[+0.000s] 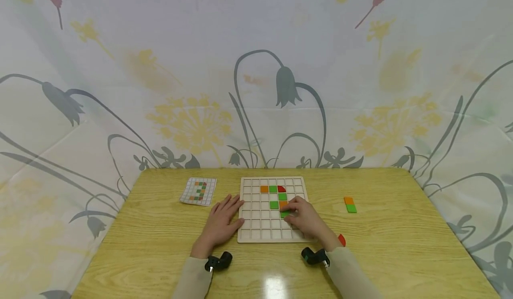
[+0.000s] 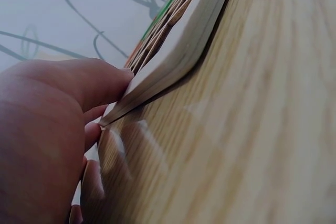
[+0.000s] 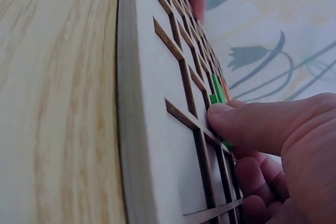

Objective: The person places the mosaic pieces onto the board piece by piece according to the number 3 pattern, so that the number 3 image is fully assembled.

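Across a yellow wood-grain table (image 1: 401, 245), showing a white gridded paper (image 1: 198, 191) left of the spread left hand (image 1: 221, 222), touching a pale wooden grid board (image 1: 256, 225) to its right, pinching there a green square tile (image 1: 284, 214) with the right hand (image 1: 306, 218).

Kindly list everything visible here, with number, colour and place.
table: 1, yellowish, in front
backdrop: 1, white, flowered, behind table
board: 1, pale, on table
card: 1, white, left of board
squares: 6, four green, two orange, on board
loose squares: 2, orange, green, right of board
rounded pieces: 2, red, one on board, one by right sleeve
wrist cameras: 2, black, sleeve ends
sleeves: 2, beige, picture bottom
left grip: 1, bare, at board's left edge
right grip: 1, bare, at a green square
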{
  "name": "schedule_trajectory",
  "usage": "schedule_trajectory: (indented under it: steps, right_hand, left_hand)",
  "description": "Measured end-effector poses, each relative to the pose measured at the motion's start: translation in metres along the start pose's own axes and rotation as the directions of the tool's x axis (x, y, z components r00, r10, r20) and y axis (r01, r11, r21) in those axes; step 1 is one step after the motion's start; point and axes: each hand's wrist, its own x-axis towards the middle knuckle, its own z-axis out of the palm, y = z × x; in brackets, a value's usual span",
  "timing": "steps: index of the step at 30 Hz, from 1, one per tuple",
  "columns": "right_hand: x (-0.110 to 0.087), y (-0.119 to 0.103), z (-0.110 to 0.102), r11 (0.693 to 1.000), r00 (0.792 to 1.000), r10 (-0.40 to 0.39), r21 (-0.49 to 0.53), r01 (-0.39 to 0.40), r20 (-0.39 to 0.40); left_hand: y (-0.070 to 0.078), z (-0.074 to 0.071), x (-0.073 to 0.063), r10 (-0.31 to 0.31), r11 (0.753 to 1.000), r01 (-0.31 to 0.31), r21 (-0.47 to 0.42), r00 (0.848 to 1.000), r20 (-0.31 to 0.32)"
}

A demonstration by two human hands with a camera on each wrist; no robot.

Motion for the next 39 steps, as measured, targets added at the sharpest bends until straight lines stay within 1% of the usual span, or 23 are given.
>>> schedule_trajectory:
  steps: [10,15,22,30,36,39]
  right_hand:
    - [0.001,0.001,-0.001,0.999,0.999,0.034,0.025,-0.034,0.014]
    - [0.001,0.001,-0.003,0.998,0.999,0.028,0.054,-0.029,0.018]
    - [-0.001,0.003,-0.007,0.997,1.000,-0.010,0.070,0.010,0.000]
    - [-0.004,0.006,-0.008,0.996,1.000,-0.001,0.091,0.002,-0.010]
    - [-0.007,0.003,-0.014,0.991,0.999,0.026,0.135,-0.022,-0.031]
    - [-0.008,0.002,-0.017,0.989,0.997,0.056,0.140,-0.049,-0.048]
  left_hand:
    - [-0.001,0.001,0.001,-0.007,1.000,0.007,-0.002,1.000,0.000]
    - [-0.001,0.001,0.001,-0.002,1.000,0.002,-0.005,1.000,-0.002]
    - [-0.001,0.001,0.000,-0.005,1.000,0.005,-0.006,1.000,0.000]
    - [-0.001,0.001,0.000,-0.006,1.000,0.006,-0.012,1.000,0.001]
    - [-0.001,0.002,0.000,-0.003,1.000,0.003,-0.007,1.000,-0.002]
    - [-0.002,0.002,0.000,-0.004,1.000,0.004,-0.010,1.000,-0.002]
